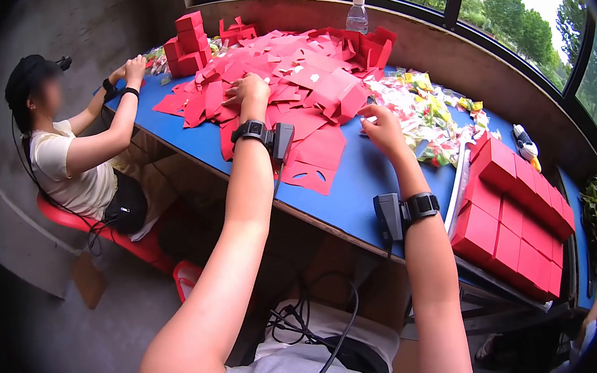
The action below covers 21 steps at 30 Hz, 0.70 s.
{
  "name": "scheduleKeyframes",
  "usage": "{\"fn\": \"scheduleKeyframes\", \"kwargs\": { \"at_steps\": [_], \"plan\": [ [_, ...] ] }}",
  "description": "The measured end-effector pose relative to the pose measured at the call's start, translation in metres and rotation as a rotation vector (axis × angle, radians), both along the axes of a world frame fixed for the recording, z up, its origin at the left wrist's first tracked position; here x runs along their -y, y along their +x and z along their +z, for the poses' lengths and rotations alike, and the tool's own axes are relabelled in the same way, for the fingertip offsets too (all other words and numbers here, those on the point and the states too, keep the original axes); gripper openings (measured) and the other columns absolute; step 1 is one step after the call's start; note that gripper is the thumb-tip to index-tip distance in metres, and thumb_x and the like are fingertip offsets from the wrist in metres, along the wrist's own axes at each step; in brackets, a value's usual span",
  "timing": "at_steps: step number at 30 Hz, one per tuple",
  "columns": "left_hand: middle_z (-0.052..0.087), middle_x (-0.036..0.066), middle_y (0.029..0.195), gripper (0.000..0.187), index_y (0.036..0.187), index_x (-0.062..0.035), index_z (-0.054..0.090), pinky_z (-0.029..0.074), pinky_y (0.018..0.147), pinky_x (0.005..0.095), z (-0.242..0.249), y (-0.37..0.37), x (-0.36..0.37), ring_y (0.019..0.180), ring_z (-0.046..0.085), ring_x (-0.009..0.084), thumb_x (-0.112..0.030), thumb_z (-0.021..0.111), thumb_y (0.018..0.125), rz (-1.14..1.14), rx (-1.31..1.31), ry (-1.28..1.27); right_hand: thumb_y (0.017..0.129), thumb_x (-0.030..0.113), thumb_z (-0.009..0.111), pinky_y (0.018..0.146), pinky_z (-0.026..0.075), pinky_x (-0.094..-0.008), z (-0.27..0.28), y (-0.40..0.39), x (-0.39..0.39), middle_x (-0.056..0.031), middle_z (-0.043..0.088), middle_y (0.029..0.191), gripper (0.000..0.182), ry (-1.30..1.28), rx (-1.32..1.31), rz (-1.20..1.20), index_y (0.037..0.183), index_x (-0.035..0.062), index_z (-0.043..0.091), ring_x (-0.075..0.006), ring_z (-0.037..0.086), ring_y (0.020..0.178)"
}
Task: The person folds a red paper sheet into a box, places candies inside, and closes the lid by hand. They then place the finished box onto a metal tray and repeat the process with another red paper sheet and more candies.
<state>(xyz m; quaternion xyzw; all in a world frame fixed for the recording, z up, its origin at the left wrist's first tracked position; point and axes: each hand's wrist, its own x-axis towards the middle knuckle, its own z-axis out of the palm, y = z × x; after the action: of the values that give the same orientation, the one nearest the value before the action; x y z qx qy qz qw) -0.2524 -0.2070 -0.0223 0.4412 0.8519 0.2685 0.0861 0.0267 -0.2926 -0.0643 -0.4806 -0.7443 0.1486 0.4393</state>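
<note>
My left hand (249, 90) reaches onto the big pile of flat red card pieces (281, 67), fingers apart and resting on the cards. Over the blue table, my right hand (382, 128) is raised between the red pile and a heap of wrapped candies (416, 116). Its thumb and fingers are apart, with nothing visible between them. A flat red card with cut-out slots (309, 175) lies at the table's near edge, between my two wrists. Both wrists wear black straps with grey devices.
Folded red boxes fill a tray (460, 179) at the right. More red boxes (190, 43) are stacked at the back left. A plastic bottle (357, 16) stands near the window. A seated co-worker (75, 146) works at the left end of the blue table (198, 140).
</note>
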Motion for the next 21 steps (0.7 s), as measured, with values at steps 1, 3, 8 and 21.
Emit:
{"fn": "scheduleKeyframes", "kwargs": {
  "at_steps": [1,3,8,21],
  "plan": [
    [0.029,0.024,0.137,0.066,0.131,-0.0084,0.041,0.017,0.098,0.0664,-0.002,-0.001,-0.005,0.126,0.025,0.0477,-0.047,0.058,0.08,-0.005,-0.032,0.013,0.076,0.003,0.053,0.063,0.051,-0.0271,-0.001,-0.001,0.0,-0.0127,0.062,0.091,0.026,0.018,0.002,-0.007,0.1,0.0004,0.061,-0.0166,0.065,0.069],
    [0.041,0.022,0.129,0.055,0.123,-0.0079,0.049,0.024,0.099,0.0614,-0.007,-0.004,-0.016,0.122,0.035,0.0442,-0.043,0.056,0.083,-0.016,-0.094,0.04,0.074,0.006,0.053,0.069,0.05,-0.0309,0.001,-0.002,0.003,-0.0156,0.062,0.091,0.025,-0.001,-0.029,-0.005,0.097,0.0001,0.062,-0.0223,0.063,0.074],
    [0.049,0.027,0.123,0.041,0.115,-0.0023,0.057,0.027,0.1,0.0587,-0.009,-0.008,-0.017,0.12,0.038,0.0476,-0.032,0.052,0.087,-0.166,-0.064,0.157,0.076,0.002,0.053,0.059,0.049,-0.0264,0.001,-0.003,0.003,-0.0109,0.063,0.084,0.022,0.07,0.009,-0.011,0.097,-0.0008,0.061,-0.0159,0.064,0.065],
    [0.064,0.017,0.098,0.038,0.103,-0.001,0.061,0.047,0.078,0.0392,0.141,0.175,-0.034,0.095,0.059,0.0301,-0.033,0.056,0.082,-1.393,-0.436,0.153,0.074,0.004,0.053,0.067,0.046,-0.039,0.009,-0.005,0.014,-0.0123,0.058,0.081,0.01,0.264,-0.251,-0.341,0.077,0.0048,0.062,-0.0306,0.058,0.075]
  ]
}}
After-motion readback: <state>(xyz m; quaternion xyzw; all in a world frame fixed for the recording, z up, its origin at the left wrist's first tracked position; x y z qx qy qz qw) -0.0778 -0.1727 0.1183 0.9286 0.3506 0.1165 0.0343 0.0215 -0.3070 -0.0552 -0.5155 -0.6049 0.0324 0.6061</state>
